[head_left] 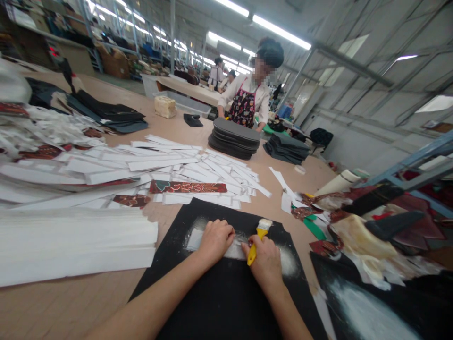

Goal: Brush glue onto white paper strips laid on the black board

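My left hand (215, 241) presses with curled fingers on a white strip (195, 240) that lies on a black mat (219, 293) smeared with white glue. My right hand (265, 262) is closed round the yellow handle of a small brush (260, 232); its pale bristles point away from me, just past the strip. The two hands almost touch over the strip. A red patterned strip (187, 187) lies beyond the mat among white strips.
Piles of white strips (106, 170) cover the table's left and middle. Stacks of dark grey pieces (233, 137) stand farther back, where a person in an apron (247, 101) works. Glue-stained scraps and fabric (357, 231) crowd the right, beside a second black mat (389, 302).
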`<state>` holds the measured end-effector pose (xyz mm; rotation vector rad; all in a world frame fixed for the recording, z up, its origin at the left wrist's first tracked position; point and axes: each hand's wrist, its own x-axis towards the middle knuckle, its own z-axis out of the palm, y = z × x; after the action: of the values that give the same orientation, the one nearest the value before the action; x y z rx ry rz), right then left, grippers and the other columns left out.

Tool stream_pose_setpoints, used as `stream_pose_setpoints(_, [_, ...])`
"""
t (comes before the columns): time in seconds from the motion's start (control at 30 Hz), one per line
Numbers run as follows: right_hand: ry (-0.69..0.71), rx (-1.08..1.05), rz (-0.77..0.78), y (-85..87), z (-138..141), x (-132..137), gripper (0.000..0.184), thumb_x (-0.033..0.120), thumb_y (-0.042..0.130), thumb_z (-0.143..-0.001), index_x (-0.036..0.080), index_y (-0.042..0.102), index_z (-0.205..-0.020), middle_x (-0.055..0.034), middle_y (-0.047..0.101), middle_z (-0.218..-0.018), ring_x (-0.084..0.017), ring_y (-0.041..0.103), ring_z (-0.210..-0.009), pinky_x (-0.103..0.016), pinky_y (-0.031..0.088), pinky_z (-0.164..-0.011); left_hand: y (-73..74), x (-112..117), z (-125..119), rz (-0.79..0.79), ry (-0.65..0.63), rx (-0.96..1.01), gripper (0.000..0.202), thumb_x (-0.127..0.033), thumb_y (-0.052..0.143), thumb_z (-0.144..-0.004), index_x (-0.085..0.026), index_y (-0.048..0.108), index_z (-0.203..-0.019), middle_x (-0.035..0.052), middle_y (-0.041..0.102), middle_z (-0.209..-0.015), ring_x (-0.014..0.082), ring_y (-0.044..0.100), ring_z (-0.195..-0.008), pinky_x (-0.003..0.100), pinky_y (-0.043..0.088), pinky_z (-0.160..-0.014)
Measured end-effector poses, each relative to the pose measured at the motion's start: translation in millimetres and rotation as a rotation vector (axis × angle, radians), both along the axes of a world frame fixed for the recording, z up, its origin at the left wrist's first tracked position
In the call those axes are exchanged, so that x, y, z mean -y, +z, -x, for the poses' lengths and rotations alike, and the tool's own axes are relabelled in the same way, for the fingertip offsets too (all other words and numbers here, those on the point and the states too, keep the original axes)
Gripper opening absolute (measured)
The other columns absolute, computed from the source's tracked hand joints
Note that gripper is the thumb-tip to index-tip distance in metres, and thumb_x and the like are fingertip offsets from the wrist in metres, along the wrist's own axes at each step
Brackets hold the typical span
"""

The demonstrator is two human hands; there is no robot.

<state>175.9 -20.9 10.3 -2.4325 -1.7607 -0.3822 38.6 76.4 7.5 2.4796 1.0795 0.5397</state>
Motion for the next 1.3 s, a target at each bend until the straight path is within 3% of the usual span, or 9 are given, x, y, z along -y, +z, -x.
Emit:
stream_pose_setpoints(0.67, [-0.084, -0.050, 0.119, 3.2, 15.7, -14.4, 0.026, 0.048, 0.050, -0.081, 0.024, 0.058, -0.086, -0.0052, 0.055, -0.080, -0.022, 0.052, -0.078, -0.030, 0.029, -0.064, -5.4, -2.3, -1.1, 0.108, -0.018, 0.090, 0.011, -0.024, 0.049, -0.082, -0.021, 0.059, -0.079, 0.0014, 0.062, -0.084, 0.0172, 0.054, -0.083, 0.028, 0.037, -0.072])
stream_pose_setpoints(1.3, [-0.066, -0.086, 0.037, -9.0, 16.0, -14.5, 0.024, 0.046, 0.053, -0.080, 0.024, 0.056, -0.086, -0.0033, 0.054, -0.079, -0.020, 0.051, -0.078, -0.029, 0.029, -0.067, -4.0, -4.3, 0.6, 0.107, -0.022, 0.054, 0.014, -0.025, 0.047, -0.082, -0.020, 0.060, -0.078, 0.0013, 0.061, -0.085, 0.0170, 0.055, -0.086, 0.030, 0.035, -0.075])
